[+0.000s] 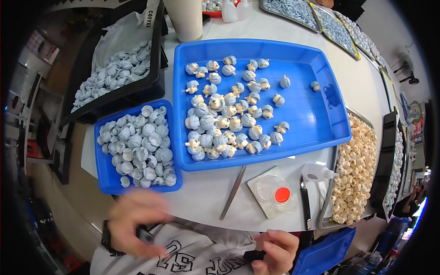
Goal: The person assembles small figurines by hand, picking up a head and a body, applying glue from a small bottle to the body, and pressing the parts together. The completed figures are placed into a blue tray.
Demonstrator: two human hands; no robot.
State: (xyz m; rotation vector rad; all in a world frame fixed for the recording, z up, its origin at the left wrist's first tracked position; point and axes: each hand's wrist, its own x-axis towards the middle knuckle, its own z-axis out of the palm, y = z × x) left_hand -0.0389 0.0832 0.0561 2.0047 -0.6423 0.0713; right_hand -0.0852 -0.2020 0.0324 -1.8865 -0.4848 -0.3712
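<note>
My left hand (137, 222), smeared by motion, is just below the near edge of the small blue tray (103, 176), with a black band (106, 238) at its wrist. A small dark piece (145, 234) shows by its palm; whether it is held is unclear. My right hand (277, 250) hovers before my sweatshirt, fingers curled loosely and apart from the thumb. Another small black piece (255, 256) sits by its fingers, apparently worn. The small tray holds a heap of pale blue hair-shaped shells (142, 137). In the large blue tray (302, 137) lie several cream doll heads with blue hair (236, 123).
A metal tray of cream head pieces (355, 174) stands at the right. Between it and me are a white squeeze bottle (316, 172), a black-handled knife (305, 206), a round clear container (275, 190) and a metal tool (233, 192). A black crate (158, 87) holds more shells.
</note>
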